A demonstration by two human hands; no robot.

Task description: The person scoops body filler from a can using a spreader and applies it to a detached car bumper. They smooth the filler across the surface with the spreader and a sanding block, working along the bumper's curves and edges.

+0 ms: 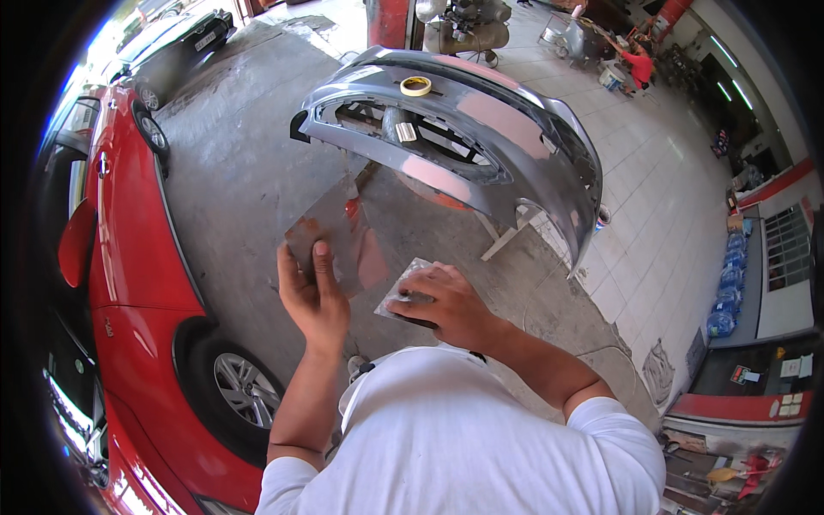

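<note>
"What is the left hand point(314, 287) holding?"

"It's pinching a thin, grey, rectangular plate point(330, 253), thumb pressing on top, probably balancing the pink smear point(371, 262) and glossy red dab point(352, 209) there."

"And the right hand point(448, 302)?"

"Its fingers are curling nearly closed over a pale, flat, straight-edged spreader point(414, 276), likely steadying its broad face. Both pieces are hovering just beside each other."

"Why is the curved, grey, pink-patched car bumper point(536, 184) sitting high?"

"It's seemingly resting on a pale-legged stand point(505, 243) beyond the hands, presumably for easy reach. A round yellow tape roll point(416, 93) is lying on top."
</note>
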